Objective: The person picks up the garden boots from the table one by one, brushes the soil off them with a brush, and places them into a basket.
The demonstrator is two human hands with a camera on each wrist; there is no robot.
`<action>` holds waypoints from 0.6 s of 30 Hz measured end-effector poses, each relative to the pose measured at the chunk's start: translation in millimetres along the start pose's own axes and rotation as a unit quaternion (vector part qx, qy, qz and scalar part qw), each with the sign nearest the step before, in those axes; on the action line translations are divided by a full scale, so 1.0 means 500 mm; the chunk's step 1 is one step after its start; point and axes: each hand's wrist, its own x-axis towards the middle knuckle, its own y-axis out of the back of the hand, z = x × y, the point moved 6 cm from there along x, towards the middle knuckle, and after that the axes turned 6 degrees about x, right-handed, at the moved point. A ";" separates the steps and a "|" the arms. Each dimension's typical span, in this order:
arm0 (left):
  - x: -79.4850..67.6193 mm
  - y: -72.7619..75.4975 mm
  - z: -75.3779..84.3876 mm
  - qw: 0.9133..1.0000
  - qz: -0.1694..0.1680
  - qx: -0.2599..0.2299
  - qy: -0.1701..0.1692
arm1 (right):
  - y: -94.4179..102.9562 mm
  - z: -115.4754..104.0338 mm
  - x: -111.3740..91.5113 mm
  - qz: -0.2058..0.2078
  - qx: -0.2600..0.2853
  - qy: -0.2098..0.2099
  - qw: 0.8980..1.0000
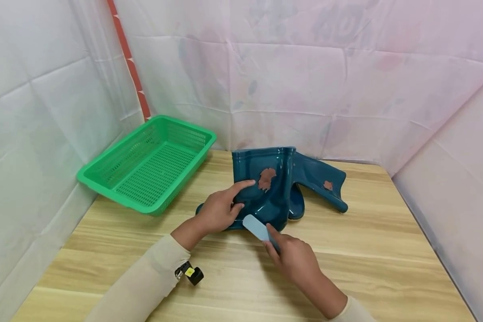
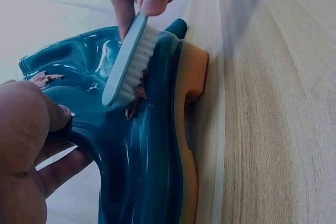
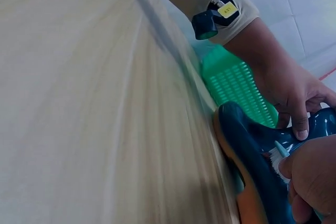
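We've got a green plastic basket (image 1: pixel 157 172) with slotted sides sitting at the far left of our wood-grain bench (image 1: pixel 366 268). Around that we see whitish sheets (image 1: pixel 298 80), all fold creases and faint blurry prints, pinkish toward the upper right, plus a red strip (image 1: pixel 126 53) running down behind the basket.

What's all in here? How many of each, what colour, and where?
Near boot: one, teal with orange sole, under left hand
Far boot: one, teal, behind, to the right
Brush: one, pale blue, white bristles, at near boot
Patches: at least three, reddish-brown, on boots
Basket: one, green, far left
Table: one, light wood, beneath
Sheeting: count unclear, whitish, around table
Strip: one, red, back left
Device: one, black, left cuff
Sleeves: two, cream, forearms
Left hand: one, bare, gripping near boot
Right hand: one, bare, holding brush
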 end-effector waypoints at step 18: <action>0.000 0.004 0.004 1.000 0.007 0.004 -0.009 | 0.004 -0.032 0.017 0.032 -0.032 0.049 0.998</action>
